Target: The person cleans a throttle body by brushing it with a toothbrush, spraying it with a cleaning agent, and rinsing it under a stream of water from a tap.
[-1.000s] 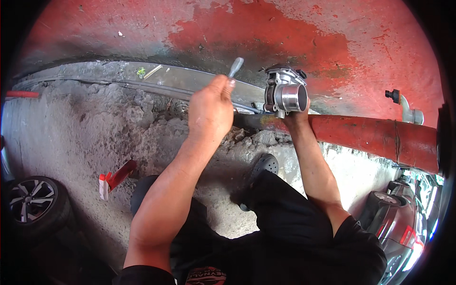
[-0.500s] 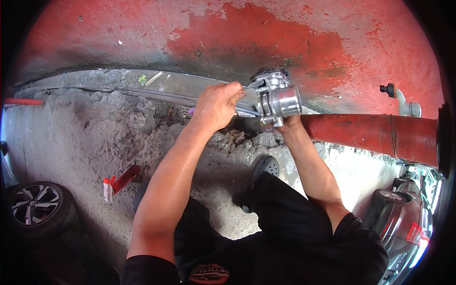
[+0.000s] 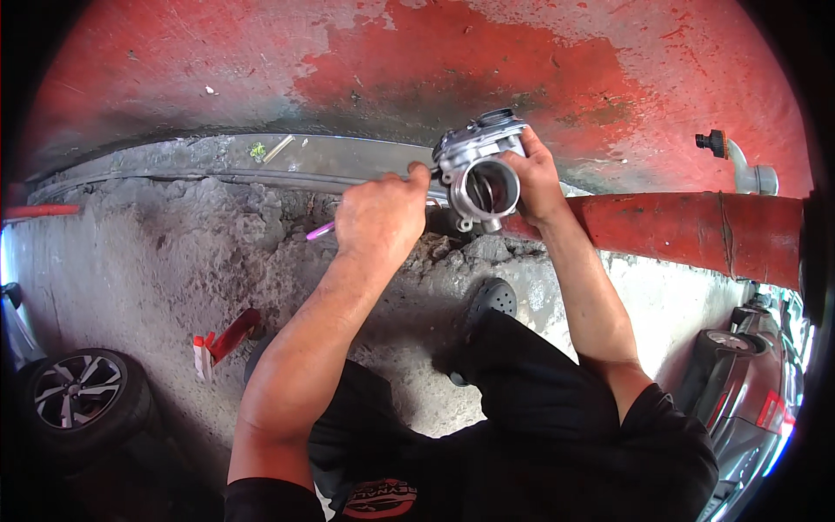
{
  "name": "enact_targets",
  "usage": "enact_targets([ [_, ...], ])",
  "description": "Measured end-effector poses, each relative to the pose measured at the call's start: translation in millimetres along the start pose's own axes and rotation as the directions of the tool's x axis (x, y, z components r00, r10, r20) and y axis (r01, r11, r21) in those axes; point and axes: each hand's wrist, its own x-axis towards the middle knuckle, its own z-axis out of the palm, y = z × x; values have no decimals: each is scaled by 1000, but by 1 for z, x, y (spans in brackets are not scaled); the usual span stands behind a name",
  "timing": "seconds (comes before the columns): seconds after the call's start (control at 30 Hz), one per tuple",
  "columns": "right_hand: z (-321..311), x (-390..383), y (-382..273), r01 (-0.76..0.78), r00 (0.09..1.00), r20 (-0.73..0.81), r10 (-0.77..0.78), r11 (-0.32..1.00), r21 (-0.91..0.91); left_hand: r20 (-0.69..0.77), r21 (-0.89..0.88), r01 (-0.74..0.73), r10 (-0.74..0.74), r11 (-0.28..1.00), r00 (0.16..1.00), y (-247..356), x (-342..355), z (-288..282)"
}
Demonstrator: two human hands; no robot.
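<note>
Round-bored metal housing (image 3: 475,158) in right hand (image 3: 539,181), crumbly grey concrete (image 3: 217,228)

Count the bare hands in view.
2: the left hand holds a purple-ended tool beside the metal housing; the right hand grips the housing's right side.

lower left: spoked wheel (image 3: 80,391) | left of centre: red-and-white object (image 3: 230,337) | top: worn red surface (image 3: 487,52) | right: thick red pipe (image 3: 683,230) | upper right: black-tipped fitting (image 3: 741,172) | lower right: car (image 3: 738,404)
</note>
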Motion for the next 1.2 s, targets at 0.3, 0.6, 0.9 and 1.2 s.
enact_targets([
  [0.3,4,2,13,36,998,45,-47,974,223,621,-664,694,313,-277,719,-37,1,17],
  [0.6,7,-1,25,-81,996,-32,88,983,163,-230,-483,-154,45,862,972,-23,8,13],
  [0.9,7,-12,-1,81,984,-166,-57,987,140,-143,-525,-60,-18,849,989,-29,0,10],
  [1.2,5,-16,0,183,953,-233,-192,981,-61,-77,-604,137,-228,785,971,-27,-1,11],
])
